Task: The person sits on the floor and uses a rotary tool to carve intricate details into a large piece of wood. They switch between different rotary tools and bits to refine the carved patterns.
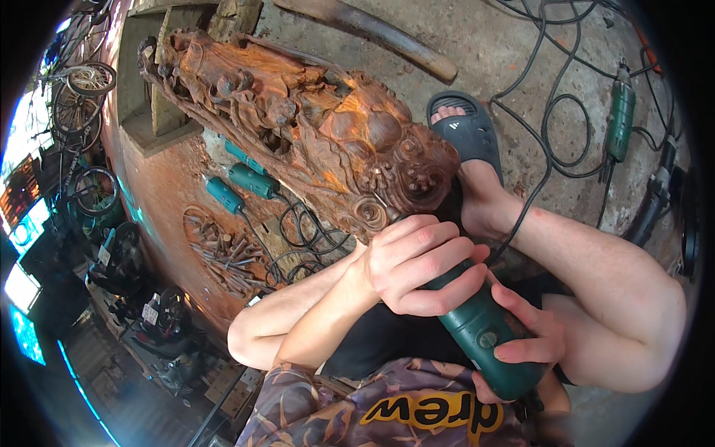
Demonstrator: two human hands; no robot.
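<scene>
A green die grinder [488, 339] lies across my lap, gripped by both hands. My left hand [424, 264] wraps round its front end, fingers closed, close against the near end of a carved wooden sculpture [328, 134]. My right hand [532, 331] holds the rear of the body, with the thumb along its side. The sculpture is reddish brown, with rounded figures and swirling carved blossoms at its near end. It slants away to the far left between my legs. A thin bit seems to show beside the blossoms; most of the tool's front is hidden by my left hand.
Several green power tools [253, 181] with black cords lie left of the sculpture, near a heap of chisels [227, 249]. Another green grinder [620, 112] and looping cables lie at right. A wooden crate [141, 130] and a log [365, 30] are farther off. My sandalled foot [465, 130] stands beside the carving.
</scene>
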